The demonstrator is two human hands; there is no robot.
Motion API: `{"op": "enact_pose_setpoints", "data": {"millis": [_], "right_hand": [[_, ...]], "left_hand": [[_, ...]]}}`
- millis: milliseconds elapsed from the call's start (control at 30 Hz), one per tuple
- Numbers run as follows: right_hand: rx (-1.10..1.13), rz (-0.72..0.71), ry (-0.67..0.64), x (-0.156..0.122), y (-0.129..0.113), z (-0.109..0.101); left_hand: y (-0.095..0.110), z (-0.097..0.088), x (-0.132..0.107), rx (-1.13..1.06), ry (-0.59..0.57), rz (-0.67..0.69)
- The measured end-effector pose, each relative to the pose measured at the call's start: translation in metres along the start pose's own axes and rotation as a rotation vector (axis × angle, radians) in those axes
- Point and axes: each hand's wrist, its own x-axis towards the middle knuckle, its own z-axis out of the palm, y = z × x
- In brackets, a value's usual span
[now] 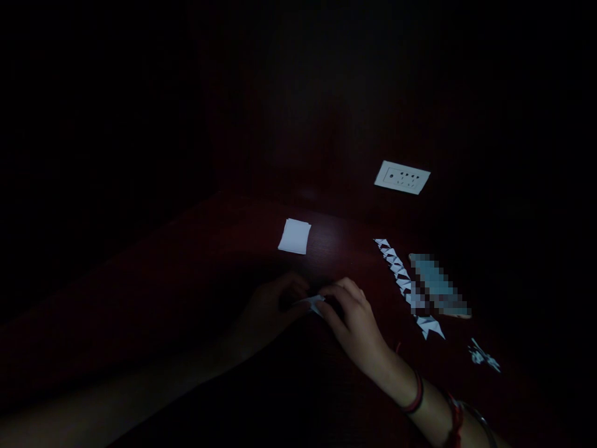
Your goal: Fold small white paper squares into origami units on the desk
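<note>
The scene is very dark. My left hand [270, 308] and my right hand [352, 317] meet at the middle of a dark wooden table [186, 274]. Both pinch a small white folded paper piece [314, 303] between their fingertips. My right wrist wears red bands and a bangle. A small stack of white paper squares [295, 236] lies just beyond the hands.
A row of folded white paper pieces [405, 283] runs diagonally at the right, beside a blurred-out flat object [438, 286]. A few more folded bits [484, 356] lie further right. A white wall socket plate [402, 177] sits on the dark wall behind.
</note>
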Motion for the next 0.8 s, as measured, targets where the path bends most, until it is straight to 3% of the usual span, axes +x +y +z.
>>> {"op": "enact_pose_setpoints", "data": {"millis": [333, 600, 800], "right_hand": [[-0.134, -0.045, -0.021, -0.0009, 0.0024, 0.0033], [0.096, 0.027, -0.047, 0.0009, 0.0049, 0.0029], [0.189, 0.061, -0.073, 0.0017, 0.0061, 0.0048]], "left_hand": [[0.0031, -0.0062, 0.0031, 0.025, -0.113, 0.088], [-0.003, -0.0079, 0.0057, 0.117, -0.111, 0.081], [-0.0049, -0.007, 0.0052, 0.121, -0.193, 0.095]]}}
